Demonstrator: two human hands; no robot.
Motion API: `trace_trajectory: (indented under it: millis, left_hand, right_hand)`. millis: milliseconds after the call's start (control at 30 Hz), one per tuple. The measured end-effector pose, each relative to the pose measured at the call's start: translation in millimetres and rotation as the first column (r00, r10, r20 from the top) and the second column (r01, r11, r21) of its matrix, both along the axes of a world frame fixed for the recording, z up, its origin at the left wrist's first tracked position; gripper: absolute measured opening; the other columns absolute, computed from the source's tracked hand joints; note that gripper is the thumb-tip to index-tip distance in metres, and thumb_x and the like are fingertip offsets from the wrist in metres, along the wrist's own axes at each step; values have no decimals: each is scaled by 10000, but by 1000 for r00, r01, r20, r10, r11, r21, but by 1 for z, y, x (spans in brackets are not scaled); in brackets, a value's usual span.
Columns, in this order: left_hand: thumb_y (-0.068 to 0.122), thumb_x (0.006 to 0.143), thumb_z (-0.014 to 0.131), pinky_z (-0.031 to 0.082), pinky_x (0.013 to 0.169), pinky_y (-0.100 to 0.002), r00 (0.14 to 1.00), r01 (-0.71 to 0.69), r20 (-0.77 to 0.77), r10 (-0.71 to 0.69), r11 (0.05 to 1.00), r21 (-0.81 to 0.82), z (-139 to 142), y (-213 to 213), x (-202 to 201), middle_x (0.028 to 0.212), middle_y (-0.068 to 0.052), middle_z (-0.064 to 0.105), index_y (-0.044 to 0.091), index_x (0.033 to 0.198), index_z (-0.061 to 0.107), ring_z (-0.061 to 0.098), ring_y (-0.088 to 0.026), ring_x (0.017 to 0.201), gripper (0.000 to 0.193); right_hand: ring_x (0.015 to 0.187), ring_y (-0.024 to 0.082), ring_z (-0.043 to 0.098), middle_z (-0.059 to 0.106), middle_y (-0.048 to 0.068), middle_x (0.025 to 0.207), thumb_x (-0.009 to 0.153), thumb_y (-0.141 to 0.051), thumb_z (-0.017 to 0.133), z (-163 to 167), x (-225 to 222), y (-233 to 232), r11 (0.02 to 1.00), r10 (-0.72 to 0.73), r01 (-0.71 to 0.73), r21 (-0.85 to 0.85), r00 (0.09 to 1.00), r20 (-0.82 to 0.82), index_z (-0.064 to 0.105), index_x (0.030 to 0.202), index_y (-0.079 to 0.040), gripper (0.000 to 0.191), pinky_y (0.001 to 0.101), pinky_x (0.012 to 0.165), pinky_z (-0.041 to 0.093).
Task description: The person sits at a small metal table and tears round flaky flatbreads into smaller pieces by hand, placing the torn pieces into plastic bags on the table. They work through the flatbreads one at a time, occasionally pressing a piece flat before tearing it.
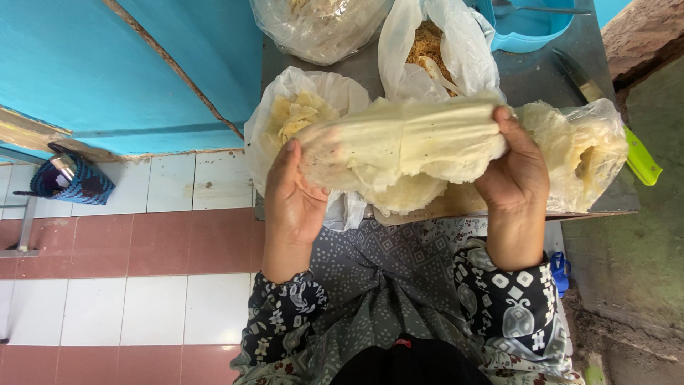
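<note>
A thin, pale flatbread sheet [406,146] is stretched out above the table edge, folded over along its length. My left hand [292,196] grips its left end with the fingers curled under it. My right hand [514,167] pinches its right end, thumb on top. Below the sheet a round stack of similar flatbread [406,196] lies on a wooden board [456,203]. Both my sleeves are dark with a white pattern.
Plastic bags of food crowd the grey table [534,78]: a yellowish one [299,114] at left, a crumbly brown one [427,46] behind, a pale one [584,153] at right. A green-handled knife [638,160], a blue tub [531,28], a tiled floor [142,249] and a woven basket [71,182].
</note>
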State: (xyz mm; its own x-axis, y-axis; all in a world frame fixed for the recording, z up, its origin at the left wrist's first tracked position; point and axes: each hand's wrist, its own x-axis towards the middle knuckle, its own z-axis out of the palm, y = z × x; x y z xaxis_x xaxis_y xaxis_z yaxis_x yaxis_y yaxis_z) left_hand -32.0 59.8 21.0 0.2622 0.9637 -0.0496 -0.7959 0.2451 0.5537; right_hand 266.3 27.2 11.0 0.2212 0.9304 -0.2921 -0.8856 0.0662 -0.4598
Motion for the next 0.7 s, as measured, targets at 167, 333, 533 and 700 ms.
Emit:
trace_trajectory:
  millis: [167, 333, 533, 700]
  left_hand:
    - [227, 1089, 559, 532, 1102, -492, 995, -92, -36, 95, 993, 70, 13, 13, -15, 1331, -121, 664, 21, 1309, 592, 656, -264, 1246, 304]
    - [201, 1099, 600, 590, 1018, -404, 929, -57, -325, 177, 936, 347, 34, 35, -20, 1259, -152, 703, -21, 1290, 623, 700, -233, 1158, 294]
    - [156, 1027, 643, 611, 590, -249, 502, 430, -816, 288, 735, 524, 62, 35, 24, 983, -72, 751, 46, 1187, 671, 749, -123, 792, 196]
    - [192, 1058, 632, 510, 573, -234, 442, 669, -850, 288, 526, 526, 81, 16, 45, 835, -20, 727, 45, 1193, 693, 694, -58, 622, 209]
  right_hand:
    - [1115, 280, 714, 734, 124, 1129, 928, -93, 796, 14, 26, -15, 984, -79, 54, 169, 986, 145, 715, 1086, -54, 181, 458, 1001, 606]
    - [994, 234, 734, 760, 132, 1123, 1131, -71, 780, 10, 74, -19, 871, -466, 256, 420, 159, 870, 711, 1159, -26, 87, 381, 875, 604]
    - [1071, 380, 658, 686, 232, 1192, 901, -242, 873, 6, 64, -16, 998, 16, 50, 45, -827, 562, 681, 1266, 58, 510, 444, 922, 542]
    - [1192, 228, 618, 655, 124, 1307, 1016, -261, 659, 5, 24, -38, 985, -123, -139, 101, -164, 979, 651, 1261, 20, 372, 376, 1001, 501]
